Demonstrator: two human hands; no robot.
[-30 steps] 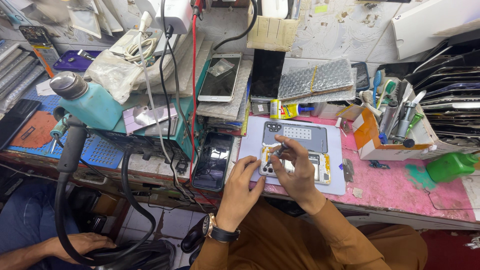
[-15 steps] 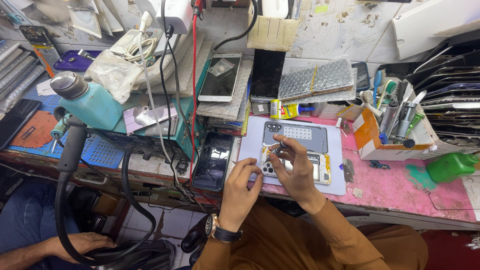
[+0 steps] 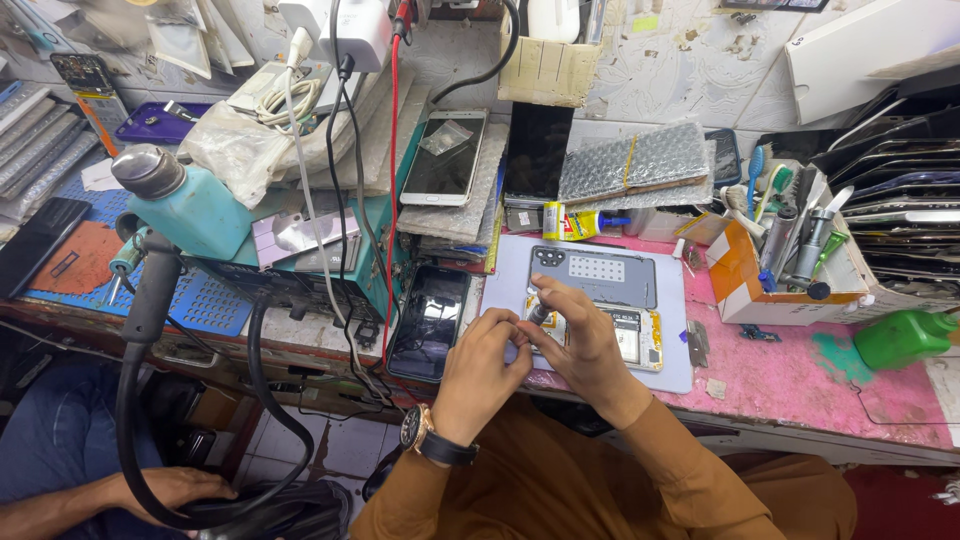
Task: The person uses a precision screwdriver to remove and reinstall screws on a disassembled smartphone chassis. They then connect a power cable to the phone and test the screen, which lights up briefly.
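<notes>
At the front edge of the grey work mat (image 3: 672, 372), an opened phone (image 3: 628, 340) lies flat with its insides up, its detached grey back cover (image 3: 600, 272) just behind. The right hand (image 3: 585, 340) pinches a small dark tool (image 3: 538, 313) at the phone's left end; the left hand (image 3: 480, 368), fingers curled, steadies beside it. This looks like work on an internal part, and the next move calls for a steady, fine touch, clear of the glue tube (image 3: 575, 222) and black-screened phone (image 3: 430, 320) near the mat.

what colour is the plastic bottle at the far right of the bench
Bright green bottle, seen in the head view.
</notes>
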